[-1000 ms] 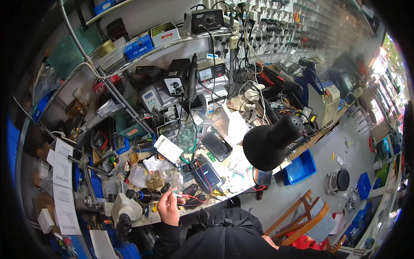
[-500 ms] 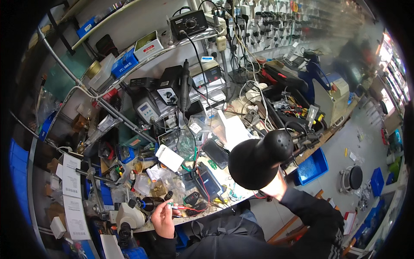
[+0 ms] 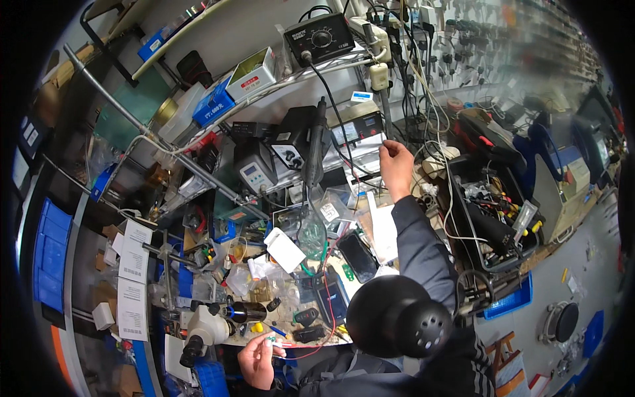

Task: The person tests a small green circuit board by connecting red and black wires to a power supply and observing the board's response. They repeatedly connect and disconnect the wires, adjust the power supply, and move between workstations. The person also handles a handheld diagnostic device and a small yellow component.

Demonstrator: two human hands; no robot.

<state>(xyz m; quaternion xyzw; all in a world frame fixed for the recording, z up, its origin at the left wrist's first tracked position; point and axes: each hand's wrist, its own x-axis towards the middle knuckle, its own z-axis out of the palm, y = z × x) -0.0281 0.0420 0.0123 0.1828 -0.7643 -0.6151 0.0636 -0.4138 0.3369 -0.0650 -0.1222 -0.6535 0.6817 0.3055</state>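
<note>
Right hand (image 3: 397, 165) raised to twelve o'clock, fingers curled at the grey bench power unit with a lit display (image 3: 357, 127) – grip unclear; left hand (image 3: 256, 360) low at seven o'clock, pinching a small green circuit board (image 3: 272, 342) – kept close for handling.

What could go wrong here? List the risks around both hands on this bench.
1. The right hand reaches far across the bench toward the soldering station, among dangling cables; the sleeve could snag one or sweep the black phone lying below it.
2. The left hand pinches a small green part at the bench edge; with attention on the reach, it might slip and drop.
3. The black lamp head hides part of the bench.
</note>
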